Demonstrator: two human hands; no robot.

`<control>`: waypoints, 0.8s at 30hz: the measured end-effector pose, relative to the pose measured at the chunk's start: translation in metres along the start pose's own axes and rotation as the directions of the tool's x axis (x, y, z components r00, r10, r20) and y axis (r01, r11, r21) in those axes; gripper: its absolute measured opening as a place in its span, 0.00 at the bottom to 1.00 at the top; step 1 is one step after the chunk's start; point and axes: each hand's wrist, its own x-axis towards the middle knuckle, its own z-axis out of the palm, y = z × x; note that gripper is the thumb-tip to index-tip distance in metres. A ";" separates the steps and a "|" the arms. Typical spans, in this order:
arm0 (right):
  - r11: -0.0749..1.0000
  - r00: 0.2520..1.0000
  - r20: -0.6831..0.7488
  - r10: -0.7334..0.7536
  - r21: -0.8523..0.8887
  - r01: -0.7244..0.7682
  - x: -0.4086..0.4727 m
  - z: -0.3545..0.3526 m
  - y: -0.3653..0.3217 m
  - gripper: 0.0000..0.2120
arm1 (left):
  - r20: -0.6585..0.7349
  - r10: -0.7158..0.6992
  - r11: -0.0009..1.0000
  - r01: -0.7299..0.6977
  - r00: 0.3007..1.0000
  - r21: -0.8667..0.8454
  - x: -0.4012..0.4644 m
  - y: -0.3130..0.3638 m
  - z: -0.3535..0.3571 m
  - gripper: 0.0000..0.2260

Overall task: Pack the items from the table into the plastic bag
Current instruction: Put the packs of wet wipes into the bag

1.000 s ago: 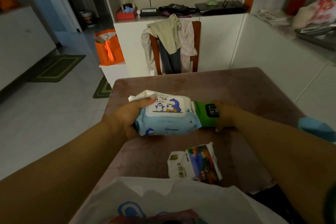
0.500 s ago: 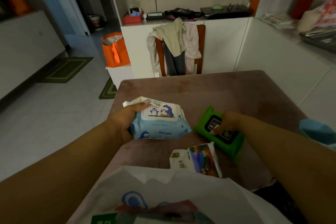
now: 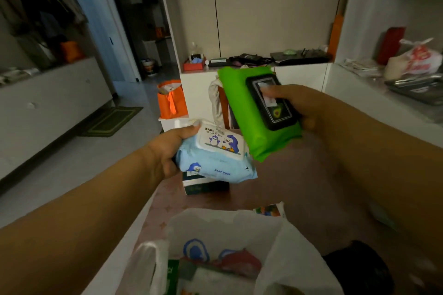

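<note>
Left hand (image 3: 169, 151) grips blue pack (image 3: 215, 158) crosswise; right hand (image 3: 309, 110) grips green pack (image 3: 254, 115), seemingly angled away.

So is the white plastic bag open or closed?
Open. The white plastic bag gapes upward at the near table edge, and packets already lie inside its mouth.

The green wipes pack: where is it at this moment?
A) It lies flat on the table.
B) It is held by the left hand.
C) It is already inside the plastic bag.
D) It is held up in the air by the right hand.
D: the right hand grips the green wipes pack above the table, thumb on its black lid, while the left hand holds the blue baby wipes pack.
</note>
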 end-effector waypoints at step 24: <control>0.687 0.980 -0.054 -0.193 0.706 0.174 -0.153 0.118 0.053 0.13 | -0.196 0.148 0.678 0.045 0.969 0.734 -0.244 -0.031 0.015 0.32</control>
